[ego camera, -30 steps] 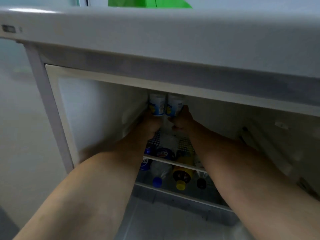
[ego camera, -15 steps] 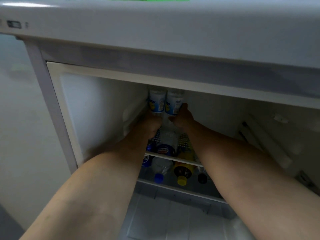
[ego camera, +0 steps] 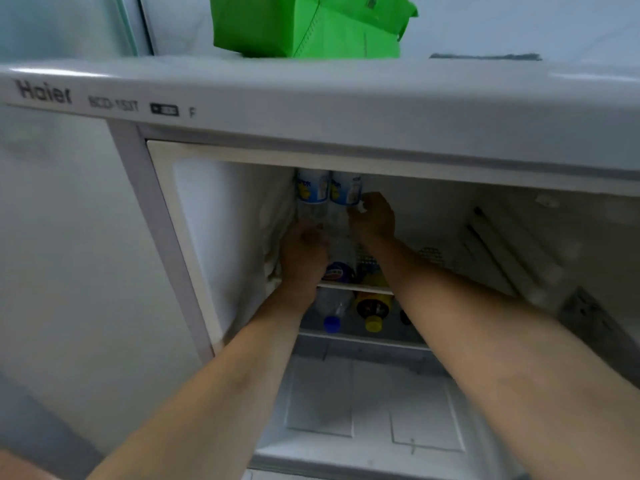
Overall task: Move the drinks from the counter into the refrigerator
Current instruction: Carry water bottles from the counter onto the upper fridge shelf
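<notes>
Both hands are sliding apart from where they were a second ago: the left hand (ego camera: 303, 249) is dropping lower down its bottle while the right hand (ego camera: 374, 216) is riding up beside the other's label, and the view is tipping up to take in the green fabric bag (ego camera: 311, 24) on top of the white refrigerator (ego camera: 311, 109).

Two clear plastic bottles with blue-and-white labels are standing upright, side by side and touching, at the back left of the upper wire shelf (ego camera: 429, 252). The left bottle (ego camera: 311, 192) is rising straight above the left grip, whose fingers are curling round its lower body. The right bottle (ego camera: 346, 192) is lying just inboard of the right grip, whose fingertips (ego camera: 362, 206) are resting against the label edge; whether that grip is truly closing on it I cannot tell (blur is hiding the fingers). Both long axes are running vertical, so letting go looks like a matter of drawing each grip back toward the door.

Below the grips, the next shelf is holding more drinks lying on their sides, caps toward the door: a clear bottle with a blue cap (ego camera: 331, 322), a dark bottle with a yellow cap (ego camera: 374, 311) and a blue-labelled cola bottle (ego camera: 337, 271). The tabletop is not showing.
</notes>
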Motion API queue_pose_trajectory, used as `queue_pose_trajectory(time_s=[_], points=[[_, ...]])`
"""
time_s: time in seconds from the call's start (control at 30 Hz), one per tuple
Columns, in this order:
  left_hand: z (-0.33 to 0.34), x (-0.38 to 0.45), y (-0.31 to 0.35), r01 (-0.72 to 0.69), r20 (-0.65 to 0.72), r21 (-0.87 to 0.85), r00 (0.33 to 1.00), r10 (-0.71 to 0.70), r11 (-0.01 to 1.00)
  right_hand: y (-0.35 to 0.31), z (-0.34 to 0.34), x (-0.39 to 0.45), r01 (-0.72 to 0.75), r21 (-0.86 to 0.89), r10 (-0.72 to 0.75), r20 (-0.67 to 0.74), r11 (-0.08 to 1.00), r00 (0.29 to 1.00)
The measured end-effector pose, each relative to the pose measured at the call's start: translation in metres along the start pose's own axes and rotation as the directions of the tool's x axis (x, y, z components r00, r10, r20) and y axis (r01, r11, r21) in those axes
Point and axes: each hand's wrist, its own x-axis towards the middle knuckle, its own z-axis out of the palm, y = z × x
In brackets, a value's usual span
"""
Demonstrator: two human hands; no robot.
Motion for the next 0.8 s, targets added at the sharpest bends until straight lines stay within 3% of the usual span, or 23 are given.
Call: queue_pose_trajectory(time_s=[0.17,0.37,0.67,0.8], points=[[-0.021,-0.036,-0.016,-0.151,0.121,0.081,0.983,0.141,0.985,-0.01,-0.033,-0.049,0.044,0.149,-0.016,-0.181,0.988,0.983],[-0.04,-0.087,-0.047,-0.3,0.087,0.115,0.953,0.292,0.947,0.007,-0.095,-0.157,0.015,0.243,0.024,-0.157,0.97,0.987],[-0.037,-0.186,-0.106,-0.236,0.291,0.068,0.934,0.207,0.969,0.061,-0.171,-0.319,-0.224,0.43,0.327,-0.183,0.875,0.927],[-0.028,-0.239,-0.14,-0.173,0.437,0.154,0.895,0.09,0.973,0.087,-0.21,-0.395,-0.285,0.431,0.419,-0.258,0.856,0.871]])
